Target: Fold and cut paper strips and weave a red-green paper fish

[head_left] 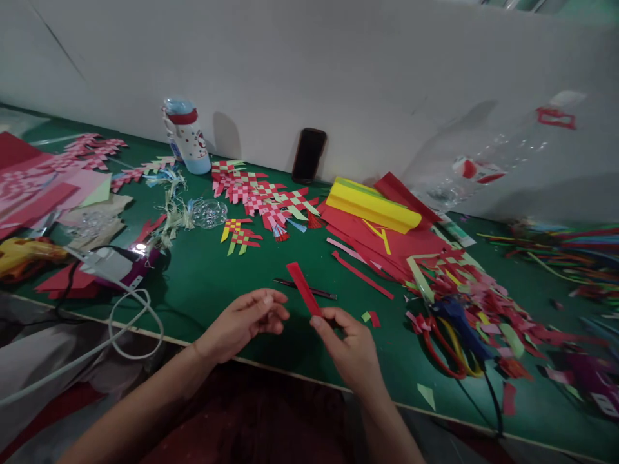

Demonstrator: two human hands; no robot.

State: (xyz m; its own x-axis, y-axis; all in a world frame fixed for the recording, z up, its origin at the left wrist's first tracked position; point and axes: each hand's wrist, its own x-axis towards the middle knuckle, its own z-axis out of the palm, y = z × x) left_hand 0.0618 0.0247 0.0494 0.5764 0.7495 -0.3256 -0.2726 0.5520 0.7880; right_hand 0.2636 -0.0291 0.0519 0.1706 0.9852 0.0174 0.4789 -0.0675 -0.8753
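Observation:
Between the thumb and fingers of my right hand point(351, 345) is a folded red paper strip point(302, 285), tilted up to the left. My left hand point(247, 320) hovers just left of it, fingers loosely curled and apart, with nothing visible in them. Behind the strip a thin dark pen-like tool point(327, 295) lies on the green table point(203, 277). Farther back is a small woven paper fish point(242, 236) in red, yellow and green. Several pink and red woven fish point(254, 196) form a row behind it. Small paper scraps point(374, 319) lie right of my right hand.
Yellow paper point(372, 205) and red sheets point(396, 248) lie at back right, near scissors point(442, 348) and a paper-scrap pile point(483, 296). A water bottle point(191, 142), phone point(308, 154) and clear plastic bottle point(493, 158) stand along the wall. A white cable point(145, 303) loops at left.

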